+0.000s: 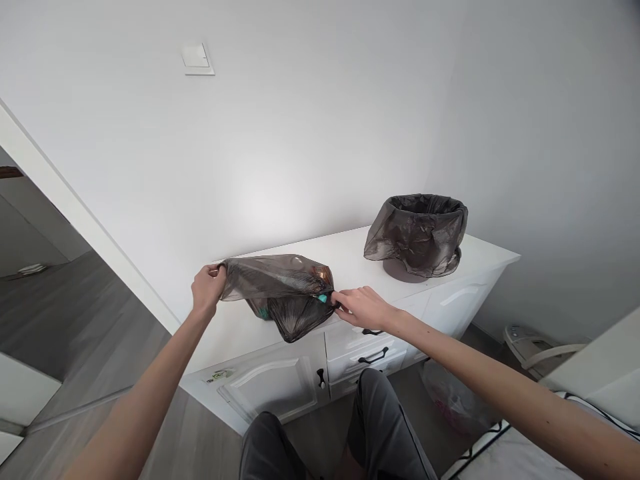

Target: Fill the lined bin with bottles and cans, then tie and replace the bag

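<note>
A thin, see-through black garbage bag [270, 277] is stretched sideways above the left part of the white cabinet top [345, 257]. My left hand [207, 288] is closed on its left end, and my right hand [364, 308] pinches its right side near the cabinet's front edge. Through the plastic show bits of orange-brown and teal; what they are I cannot make out. The lower part of the bag bulges over the front edge. Further right stands a trash can [404, 272] lined with another black bag [417, 237], its edge folded over the rim.
Below the top are white doors and drawers with black handles [374, 355]. Behind rises a white wall with a light switch [197, 60]. My knees [377, 407] are close to the cabinet front. A clear plastic bag [453, 397] lies on the floor at right.
</note>
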### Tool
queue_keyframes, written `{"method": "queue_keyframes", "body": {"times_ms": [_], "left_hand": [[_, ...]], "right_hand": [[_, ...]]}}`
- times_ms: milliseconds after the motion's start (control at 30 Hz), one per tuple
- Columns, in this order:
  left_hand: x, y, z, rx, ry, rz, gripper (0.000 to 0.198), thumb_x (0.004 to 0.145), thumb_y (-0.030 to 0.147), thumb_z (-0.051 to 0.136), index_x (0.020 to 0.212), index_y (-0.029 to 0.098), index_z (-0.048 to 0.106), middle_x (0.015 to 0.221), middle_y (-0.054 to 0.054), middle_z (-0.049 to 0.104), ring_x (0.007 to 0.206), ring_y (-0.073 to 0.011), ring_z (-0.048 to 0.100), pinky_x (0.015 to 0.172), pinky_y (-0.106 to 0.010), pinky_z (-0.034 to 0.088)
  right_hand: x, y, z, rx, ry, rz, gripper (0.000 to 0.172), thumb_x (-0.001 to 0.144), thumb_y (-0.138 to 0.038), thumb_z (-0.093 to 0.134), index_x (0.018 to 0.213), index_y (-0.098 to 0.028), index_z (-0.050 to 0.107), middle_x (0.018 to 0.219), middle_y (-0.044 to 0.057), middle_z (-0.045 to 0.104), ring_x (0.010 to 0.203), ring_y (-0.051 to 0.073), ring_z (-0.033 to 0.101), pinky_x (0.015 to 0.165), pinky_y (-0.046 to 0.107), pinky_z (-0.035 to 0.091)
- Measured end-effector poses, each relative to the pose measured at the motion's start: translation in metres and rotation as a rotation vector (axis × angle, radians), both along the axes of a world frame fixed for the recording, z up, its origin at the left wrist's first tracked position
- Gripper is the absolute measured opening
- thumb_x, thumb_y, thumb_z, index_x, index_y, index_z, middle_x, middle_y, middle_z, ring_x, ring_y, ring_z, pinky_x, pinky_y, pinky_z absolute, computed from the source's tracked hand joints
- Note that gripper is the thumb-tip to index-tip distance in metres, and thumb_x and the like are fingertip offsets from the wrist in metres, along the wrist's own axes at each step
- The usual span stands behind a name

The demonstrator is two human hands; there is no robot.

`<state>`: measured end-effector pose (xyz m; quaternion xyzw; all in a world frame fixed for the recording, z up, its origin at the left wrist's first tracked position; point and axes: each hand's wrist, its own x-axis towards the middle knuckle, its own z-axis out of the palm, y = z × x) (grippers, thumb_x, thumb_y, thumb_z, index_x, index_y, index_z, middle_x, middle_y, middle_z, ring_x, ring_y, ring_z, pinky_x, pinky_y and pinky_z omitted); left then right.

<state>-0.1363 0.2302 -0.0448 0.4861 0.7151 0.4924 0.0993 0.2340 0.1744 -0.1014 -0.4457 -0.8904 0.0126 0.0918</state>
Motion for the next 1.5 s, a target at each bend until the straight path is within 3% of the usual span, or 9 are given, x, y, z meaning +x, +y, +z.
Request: {"method": "queue_keyframes", "body": {"times_ms": [233,467,533,667,767,867,967,1200,1500], "left_hand": [[0.022,-0.039,0.008,-0.180,-0.089,-0.145,0.032,0.082,0.050,0.062,0.067,0.025,0.050,0.054,0.000,0.053,0.051,-0.0200,0.056,0.052,-0.031,0.048],[0.046,-0.062,0.006,-0.232,-0.412,-0.462,0.042,0.084,0.062,0.059,0.086,0.020,0.064,0.082,-0.008,0.073,0.075,-0.0241,0.069,0.076,-0.037,0.058],[0.048,-0.063,-0.003,-0.157,-0.286,-0.498,0.046,0.088,0.063,0.053,0.093,0.020,0.066,0.090,-0.009,0.075,0.086,-0.0262,0.070,0.084,-0.039,0.058],[0.045,-0.064,-0.032,-0.033,0.364,-0.562,0.032,0.095,0.045,0.046,0.099,0.022,0.067,0.105,-0.011,0.074,0.103,-0.0300,0.066,0.096,-0.046,0.053],[0.041,-0.064,-0.053,0.069,0.811,-0.657,0.030,0.097,0.032,0.046,0.116,0.022,0.066,0.125,-0.014,0.069,0.124,-0.0331,0.060,0.107,-0.049,0.047],[0.040,-0.056,-0.069,0.056,1.049,-0.711,0.041,0.094,0.029,0.052,0.133,0.019,0.058,0.131,-0.016,0.065,0.128,-0.0354,0.056,0.109,-0.051,0.045],[0.041,-0.043,-0.080,0.000,1.120,-0.657,0.057,0.087,0.021,0.057,0.143,0.015,0.050,0.133,-0.018,0.062,0.128,-0.0373,0.054,0.110,-0.052,0.044],[0.027,-0.016,-0.098,-0.052,1.140,-0.507,0.070,0.080,0.011,0.055,0.149,0.015,0.041,0.130,-0.018,0.061,0.127,-0.0368,0.054,0.107,-0.051,0.044],[-0.022,-0.010,-0.091,-0.189,0.957,-0.586,0.066,0.090,0.060,0.064,0.138,0.019,0.049,0.130,-0.018,0.065,0.119,-0.0396,0.061,0.095,-0.048,0.051]], "right_hand": [[-0.006,0.009,-0.044,-0.053,0.282,0.018,0.024,0.101,-0.036,0.061,0.120,-0.023,0.055,0.110,0.003,0.072,0.081,0.016,0.067,0.067,0.027,0.035],[-0.055,0.005,-0.072,-0.037,0.343,-0.115,0.028,0.101,-0.037,0.055,0.125,-0.021,0.053,0.119,0.008,0.068,0.097,0.022,0.068,0.072,0.030,0.041],[-0.070,0.005,-0.075,-0.055,0.363,-0.155,0.030,0.103,-0.039,0.053,0.127,-0.021,0.052,0.123,0.010,0.067,0.103,0.024,0.068,0.076,0.032,0.044],[-0.088,0.012,-0.073,-0.121,0.398,-0.164,0.033,0.104,-0.040,0.050,0.131,-0.020,0.051,0.127,0.012,0.067,0.108,0.026,0.068,0.082,0.035,0.047],[-0.088,0.024,-0.068,-0.187,0.453,-0.122,0.037,0.101,-0.040,0.056,0.131,-0.019,0.053,0.127,0.012,0.068,0.109,0.025,0.068,0.084,0.034,0.048],[-0.078,0.040,-0.066,-0.267,0.561,-0.027,0.040,0.095,-0.036,0.065,0.130,-0.019,0.056,0.114,0.007,0.074,0.103,0.023,0.070,0.084,0.032,0.049],[-0.066,0.056,-0.068,-0.362,0.690,0.030,0.035,0.092,-0.029,0.068,0.124,-0.020,0.062,0.097,0.002,0.075,0.085,0.018,0.070,0.077,0.029,0.051],[-0.057,0.073,-0.075,-0.751,1.085,-0.016,0.021,0.092,-0.028,0.059,0.111,-0.019,0.061,0.076,-0.003,0.069,0.046,0.011,0.058,0.037,0.022,0.044],[-0.056,0.072,-0.082,-0.697,1.179,-0.059,0.026,0.085,-0.025,0.060,0.110,-0.020,0.059,0.070,-0.006,0.066,0.041,0.009,0.055,0.033,0.020,0.043]]}}
